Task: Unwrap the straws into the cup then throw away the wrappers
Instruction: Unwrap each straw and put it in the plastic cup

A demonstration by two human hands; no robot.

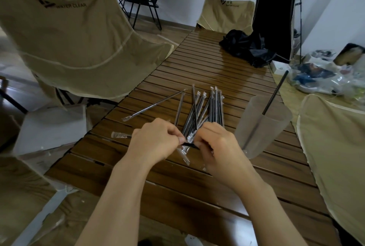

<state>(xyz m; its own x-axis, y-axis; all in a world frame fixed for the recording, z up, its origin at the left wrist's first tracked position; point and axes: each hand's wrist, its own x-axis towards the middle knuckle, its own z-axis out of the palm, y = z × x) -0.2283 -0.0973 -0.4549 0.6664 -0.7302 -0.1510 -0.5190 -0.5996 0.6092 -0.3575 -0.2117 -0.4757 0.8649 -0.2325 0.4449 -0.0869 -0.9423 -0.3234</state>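
A black straw (189,144) is pinched between both hands just above the slatted wooden counter (227,176): the left hand (156,141) has its grip clamped on one end, the right hand (215,143) clamped on the other, clear wrapper (183,153) trailing beneath. Just beyond the knuckles a pile of wrapped straws (205,109) is spread. To the right, a frosted cup (258,127) is seen with one unwrapped straw (276,91) leaned inside it.
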